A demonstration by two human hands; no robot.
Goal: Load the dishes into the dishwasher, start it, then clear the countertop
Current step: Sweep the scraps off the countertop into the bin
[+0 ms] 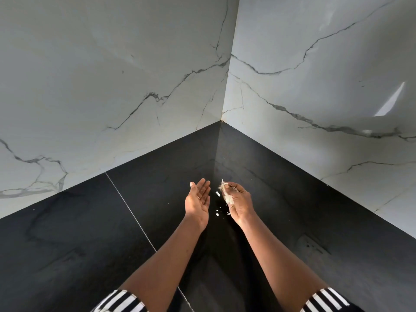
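Glossy black stone countertop [90, 233], polished white veined marble walls [112, 86], dry papery scraps [227, 194].

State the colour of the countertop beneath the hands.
Black countertop, with a thin pale seam; the head view shows it.

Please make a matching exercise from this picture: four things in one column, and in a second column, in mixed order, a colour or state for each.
Things:
1 left hand
2 right hand
3 countertop
4 wall

States:
A black
B white with grey veins
C open, palm up
D holding pale scraps

Pairs: 1-C; 2-D; 3-A; 4-B
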